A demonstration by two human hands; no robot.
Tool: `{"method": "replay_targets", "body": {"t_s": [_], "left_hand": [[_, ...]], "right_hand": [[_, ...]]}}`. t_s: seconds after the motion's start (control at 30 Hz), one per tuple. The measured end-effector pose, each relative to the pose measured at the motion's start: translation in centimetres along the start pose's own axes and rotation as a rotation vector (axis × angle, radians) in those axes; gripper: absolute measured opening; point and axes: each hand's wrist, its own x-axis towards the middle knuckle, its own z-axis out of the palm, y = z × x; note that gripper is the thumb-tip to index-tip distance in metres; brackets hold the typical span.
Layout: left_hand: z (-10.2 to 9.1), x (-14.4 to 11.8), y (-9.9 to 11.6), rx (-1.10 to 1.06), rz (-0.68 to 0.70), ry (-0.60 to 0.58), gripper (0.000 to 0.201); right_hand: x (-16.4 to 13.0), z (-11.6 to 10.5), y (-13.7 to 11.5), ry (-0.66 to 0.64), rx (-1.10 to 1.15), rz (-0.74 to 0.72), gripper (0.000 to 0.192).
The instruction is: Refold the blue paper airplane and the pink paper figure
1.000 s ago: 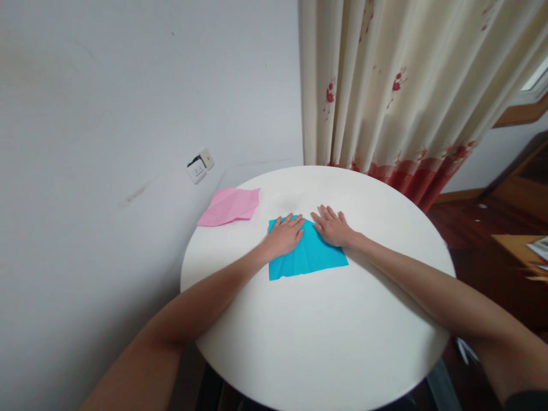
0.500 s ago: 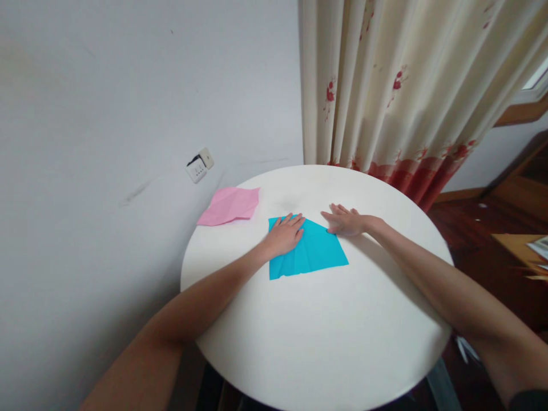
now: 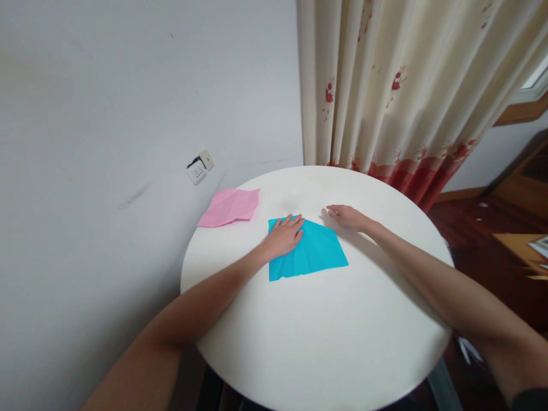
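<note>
A blue sheet of paper [image 3: 319,251] with creases lies on the round white table [image 3: 321,337]. My left hand [image 3: 285,235] rests flat on the paper's left part, fingers stretched out and holding nothing. Just beyond the sheet's upper right edge is my right hand [image 3: 347,218], its fingers curled in loosely. No object shows in it, and its shadow falls on the table beside it. Toward the table's left edge lies a creased pink sheet of paper [image 3: 231,206], touched by neither hand.
A wall with a power socket [image 3: 197,171] stands at the left of the table. Behind hangs a cream curtain [image 3: 363,85] with red flowers. To the right, a wooden surface [image 3: 516,251] with papers stands over the dark floor.
My right hand has lifted from the paper's upper right edge, and its spread fingers have curled in. My left hand and both sheets have stayed in place.
</note>
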Motion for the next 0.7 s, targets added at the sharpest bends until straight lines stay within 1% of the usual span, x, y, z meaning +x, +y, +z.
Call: {"method": "replay_targets", "body": {"t_s": [0.03, 0.07, 0.1, 0.17, 0.23, 0.3, 0.4, 0.57, 0.7], "left_hand": [[0.0, 0.0, 0.0, 0.001, -0.002, -0.002, 0.054], [0.0, 0.0, 0.0, 0.002, -0.004, -0.003, 0.054], [0.0, 0.0, 0.0, 0.003, -0.005, -0.003, 0.054], [0.0, 0.0, 0.0, 0.003, -0.006, 0.000, 0.054], [0.1, 0.1, 0.1, -0.002, -0.007, 0.005, 0.054], [0.0, 0.1, 0.1, -0.013, -0.012, 0.005, 0.054], [-0.2, 0.1, 0.2, -0.028, -0.018, -0.005, 0.055], [-0.3, 0.1, 0.1, -0.040, -0.017, -0.024, 0.056], [-0.2, 0.3, -0.2, -0.045, -0.053, -0.032, 0.056]], "right_hand": [[0.0, 0.2, -0.7, 0.018, 0.016, 0.018, 0.048], [-0.1, 0.4, -1.6, 0.063, 0.049, 0.036, 0.047], [-0.4, 0.5, -2.6, 0.100, 0.059, 0.006, 0.044], [-1.1, 0.7, -4.8, 0.124, 0.013, -0.104, 0.039], [-1.9, 1.0, -6.6, 0.089, -0.036, -0.177, 0.039], [-2.5, 1.4, -7.7, 0.038, -0.051, -0.207, 0.040], [-2.7, 2.0, -7.9, 0.018, -0.018, -0.207, 0.046], [-2.0, 2.5, -6.7, -0.037, 0.036, -0.262, 0.056], [-1.7, 2.6, -6.3, -0.061, 0.039, -0.269, 0.059]]}}
